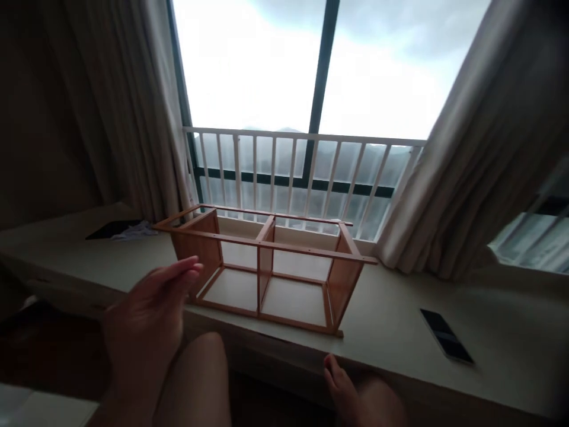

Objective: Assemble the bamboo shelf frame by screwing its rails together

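A wooden shelf frame (265, 261) lies on its side on the pale window ledge, with a panel at each end and one in the middle. My left hand (153, 308) is raised before its left end, thumb and fingertips pinched together. Anything between those fingertips is too small or hidden to make out. Lower down, my right hand (344, 388) is by my right knee, just below the ledge's front edge. Its thumb and fingers are drawn together, and I cannot make out anything in them. Neither hand visibly grips the frame.
On the ledge (386, 332), a phone (447, 337) lies at the right. A dark flat item (109, 229) and a crumpled whitish cloth or bag (136, 230) are at the left. Behind stand a white railing (311, 137), the window and curtains (471, 136). My knees are close to the ledge.
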`<state>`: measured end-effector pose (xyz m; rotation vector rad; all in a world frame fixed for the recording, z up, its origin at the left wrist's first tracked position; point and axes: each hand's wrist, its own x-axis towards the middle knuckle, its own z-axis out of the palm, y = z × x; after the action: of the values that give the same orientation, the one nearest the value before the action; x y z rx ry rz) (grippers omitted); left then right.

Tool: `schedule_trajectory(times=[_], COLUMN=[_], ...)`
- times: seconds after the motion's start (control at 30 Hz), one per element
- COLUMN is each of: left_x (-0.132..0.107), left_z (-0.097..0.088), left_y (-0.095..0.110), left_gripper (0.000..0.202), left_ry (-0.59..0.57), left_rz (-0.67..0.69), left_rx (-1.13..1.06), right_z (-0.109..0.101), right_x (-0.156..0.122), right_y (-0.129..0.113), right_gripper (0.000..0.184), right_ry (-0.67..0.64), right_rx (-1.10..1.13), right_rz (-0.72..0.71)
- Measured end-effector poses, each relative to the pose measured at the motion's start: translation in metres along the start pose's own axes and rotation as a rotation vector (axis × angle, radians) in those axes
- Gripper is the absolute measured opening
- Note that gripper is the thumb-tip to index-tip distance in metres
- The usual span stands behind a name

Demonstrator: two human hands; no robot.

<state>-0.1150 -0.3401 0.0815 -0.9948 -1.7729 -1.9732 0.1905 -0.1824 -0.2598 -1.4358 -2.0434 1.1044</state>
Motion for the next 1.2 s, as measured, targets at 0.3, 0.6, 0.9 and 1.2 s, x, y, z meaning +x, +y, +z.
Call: schedule_trajectory(times=[0.3, 0.6, 0.9, 1.2], left_x=[-0.021, -0.049, -0.055, -0.057], left_z=[0.208, 0.297, 0.308, 0.308], left_y=[0.073, 0.061, 0.059, 0.058], left_gripper=[0.012, 0.012, 0.01, 0.01], left_ry=[-0.915, -1.186, -1.202, -1.201], left_rz=[0.183, 0.143, 0.026, 0.054], left_rx=[-0.372, -0.321, -0.331, -0.305], right_z=[0.0, -0.012, -0.003, -0.001], right_x=[0.009, 0.01, 0.018, 0.017], right_y=[-0.008, -0.002, 0.012, 0.018], right_gripper=[0.014, 0.008, 0.011, 0.017], right_ry=[-0.12, -0.093, -0.148, -0.198], right_rx=[-0.006, 0.032, 0.057, 0.021], right_rz=[-0.003, 0.108, 0.119, 0.054])
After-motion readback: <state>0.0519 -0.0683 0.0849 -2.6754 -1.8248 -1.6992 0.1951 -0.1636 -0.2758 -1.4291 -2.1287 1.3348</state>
